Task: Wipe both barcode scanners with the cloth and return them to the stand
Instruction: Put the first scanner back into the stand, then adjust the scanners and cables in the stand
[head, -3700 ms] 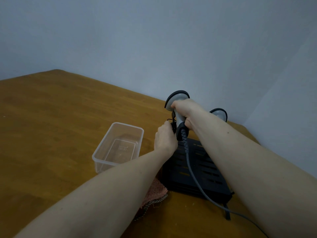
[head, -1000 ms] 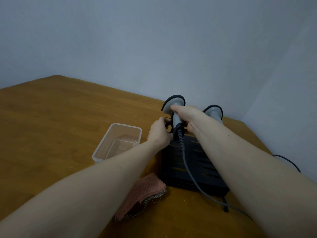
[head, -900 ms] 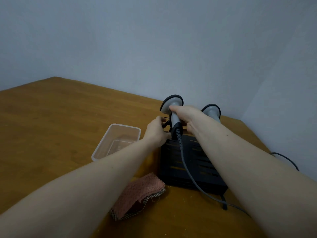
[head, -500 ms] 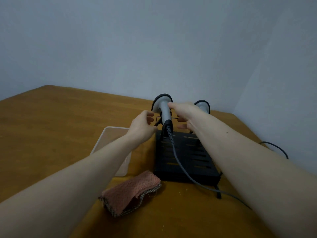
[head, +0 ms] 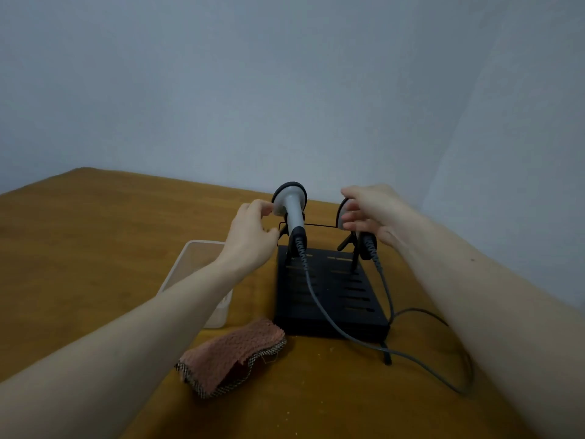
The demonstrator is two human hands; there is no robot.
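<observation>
Both forearms are bare, no sleeves showing anywhere. The left hand and right hand have no gloves, rings or watch that I can spot.

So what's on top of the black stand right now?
Both scanners sit on the black stand: the left scanner in plain view, the right scanner mostly covered by the right hand. Their cables trail across its slotted base.

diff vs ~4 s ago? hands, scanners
The right hand let go of the left grey barcode scanner and moved over to the right scanner, fingers loose. The left hand released the black wire stand. Unchanged: both scanners in the stand, pink cloth on the table.
</observation>
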